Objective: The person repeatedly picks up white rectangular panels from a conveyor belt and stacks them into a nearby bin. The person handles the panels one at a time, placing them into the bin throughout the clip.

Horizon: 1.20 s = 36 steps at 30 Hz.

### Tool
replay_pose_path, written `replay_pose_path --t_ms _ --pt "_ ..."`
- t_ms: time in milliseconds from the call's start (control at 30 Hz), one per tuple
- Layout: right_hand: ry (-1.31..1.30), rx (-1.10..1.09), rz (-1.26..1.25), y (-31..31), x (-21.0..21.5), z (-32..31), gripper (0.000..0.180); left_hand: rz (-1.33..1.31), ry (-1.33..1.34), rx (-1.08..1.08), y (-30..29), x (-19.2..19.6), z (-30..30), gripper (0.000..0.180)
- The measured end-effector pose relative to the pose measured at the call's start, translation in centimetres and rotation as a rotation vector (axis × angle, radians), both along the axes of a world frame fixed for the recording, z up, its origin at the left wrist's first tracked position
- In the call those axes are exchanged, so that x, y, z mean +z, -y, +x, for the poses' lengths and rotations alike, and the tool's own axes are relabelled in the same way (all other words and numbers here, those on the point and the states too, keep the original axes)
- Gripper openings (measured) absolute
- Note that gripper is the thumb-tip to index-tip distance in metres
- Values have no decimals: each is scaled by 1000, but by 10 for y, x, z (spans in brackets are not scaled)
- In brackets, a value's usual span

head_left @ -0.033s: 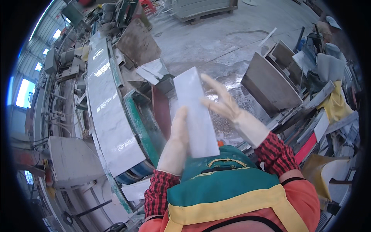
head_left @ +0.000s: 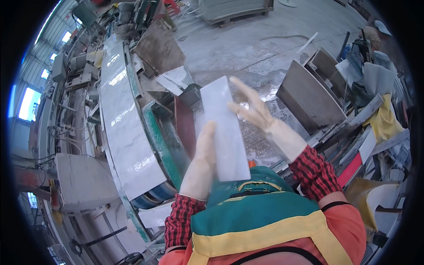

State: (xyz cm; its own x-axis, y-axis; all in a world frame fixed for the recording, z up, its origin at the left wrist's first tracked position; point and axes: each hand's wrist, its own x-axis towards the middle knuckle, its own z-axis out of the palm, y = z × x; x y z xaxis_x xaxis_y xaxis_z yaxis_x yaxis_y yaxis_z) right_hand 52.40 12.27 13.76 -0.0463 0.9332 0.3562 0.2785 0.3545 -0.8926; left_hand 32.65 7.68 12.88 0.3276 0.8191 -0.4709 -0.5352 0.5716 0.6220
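Note:
A flat white rectangular slab point(head_left: 226, 132) is held up in front of my green apron, its long side running away from me. My gloved left hand point(head_left: 203, 157) grips its left edge, thumb lying along the face; the other fingers are hidden behind it. Beside the upper right edge is my gloved right hand point(head_left: 254, 108), its fingers spread apart. Its fingertips come close to the slab's edge; whether they touch it I cannot tell. Both gloves are pale cream, below red-and-black checked sleeves.
To the left runs a long conveyor belt point(head_left: 126, 128) with a wet, shiny surface and a green frame point(head_left: 161, 137). Brown boards point(head_left: 309, 97) lean at the right beside a yellow cloth point(head_left: 383, 117) and piled offcuts. A stack of slabs on a pallet point(head_left: 229, 11) stands far off.
The right hand has shifted very slightly, its fingers a little more curled near the slab's edge. The slab's far end has moved slightly to the right. The left hand keeps its grip.

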Motion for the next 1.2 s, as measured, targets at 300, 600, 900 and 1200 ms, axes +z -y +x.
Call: replay_pose_path --t_ms 300,600,900,1200 --pt "-118 -72 -162 -18 -5 -18 83 38 -140 53 10 7 -11 41" --pt "-466 207 -504 121 1 -11 66 94 -150 180 -18 -28 -13 43" --pt "-767 66 -517 118 16 -3 55 550 -247 -240 -27 21 16 51" --pt "-757 50 -574 133 23 -3 52 528 -371 167 -115 -1 22 59"
